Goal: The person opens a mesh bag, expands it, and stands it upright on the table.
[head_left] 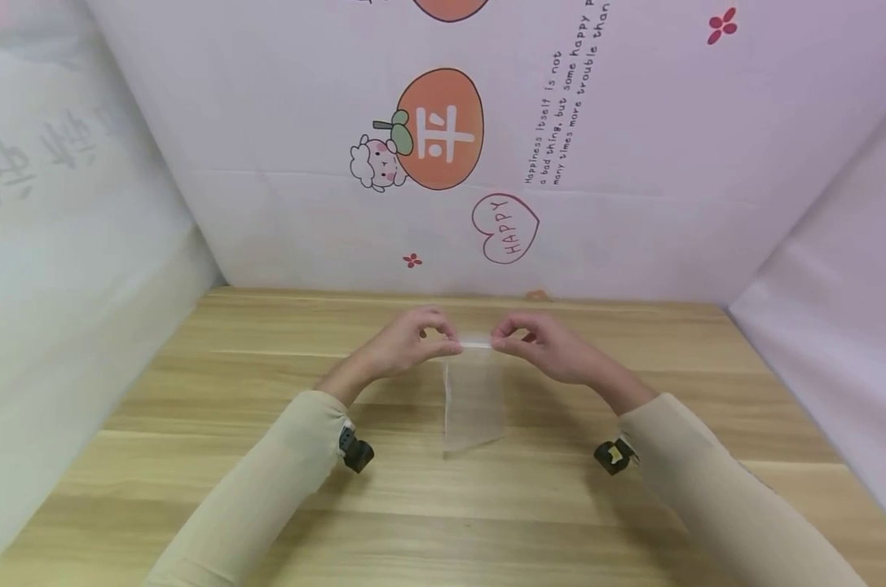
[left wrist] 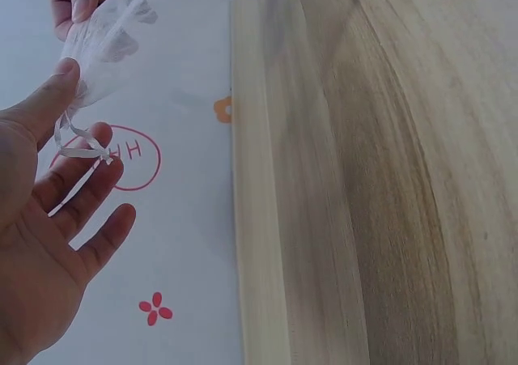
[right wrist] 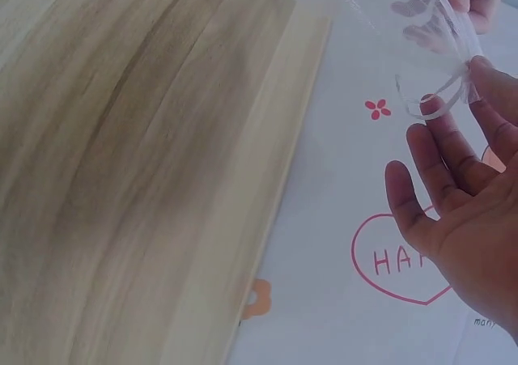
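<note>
A sheer white mesh drawstring pouch hangs flat below both hands, over the wooden table. My left hand pinches its top left corner between thumb and finger. At the top right corner my right hand holds it the same way, so the top edge is stretched straight between them. White ribbon drawstring dangles by the left fingers in the left wrist view. A ribbon loop hangs beside the right fingers in the right wrist view. The other fingers of each hand are spread loosely.
The wood-grain table runs back to a white printed cloth wall. More white cloth stands on the left and right sides. A small black camera is strapped at each wrist over beige sleeves.
</note>
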Motion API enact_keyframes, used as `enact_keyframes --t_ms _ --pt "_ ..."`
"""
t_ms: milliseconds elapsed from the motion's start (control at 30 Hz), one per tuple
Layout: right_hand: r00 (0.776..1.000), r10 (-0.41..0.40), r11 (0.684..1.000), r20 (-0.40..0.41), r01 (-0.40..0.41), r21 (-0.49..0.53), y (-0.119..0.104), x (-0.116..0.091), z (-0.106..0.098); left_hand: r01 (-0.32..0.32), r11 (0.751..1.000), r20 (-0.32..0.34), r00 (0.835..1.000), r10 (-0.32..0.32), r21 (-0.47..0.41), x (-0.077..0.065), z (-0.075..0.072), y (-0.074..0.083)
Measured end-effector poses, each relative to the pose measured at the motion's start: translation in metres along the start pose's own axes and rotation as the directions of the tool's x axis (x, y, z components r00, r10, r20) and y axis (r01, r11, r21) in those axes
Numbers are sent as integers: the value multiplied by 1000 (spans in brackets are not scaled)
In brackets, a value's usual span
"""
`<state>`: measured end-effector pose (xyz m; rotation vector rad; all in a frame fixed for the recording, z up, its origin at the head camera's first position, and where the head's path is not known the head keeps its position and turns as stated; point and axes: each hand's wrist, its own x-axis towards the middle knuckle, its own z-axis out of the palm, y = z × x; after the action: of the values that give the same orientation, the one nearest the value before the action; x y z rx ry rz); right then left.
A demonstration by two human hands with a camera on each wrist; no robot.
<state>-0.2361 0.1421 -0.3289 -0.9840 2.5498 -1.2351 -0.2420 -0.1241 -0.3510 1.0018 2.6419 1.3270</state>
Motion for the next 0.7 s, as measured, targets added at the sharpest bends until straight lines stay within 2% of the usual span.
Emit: enact_keyframes --t_ms 400,700 --pt "996 -75 997 51 75 3 -1 3 3 -26 998 -18 1000 25 -52 -3 0 -4" --pt "995 -65 998 75 66 -6 0 5 4 -40 997 8 999 40 -67 -6 -4 -6"
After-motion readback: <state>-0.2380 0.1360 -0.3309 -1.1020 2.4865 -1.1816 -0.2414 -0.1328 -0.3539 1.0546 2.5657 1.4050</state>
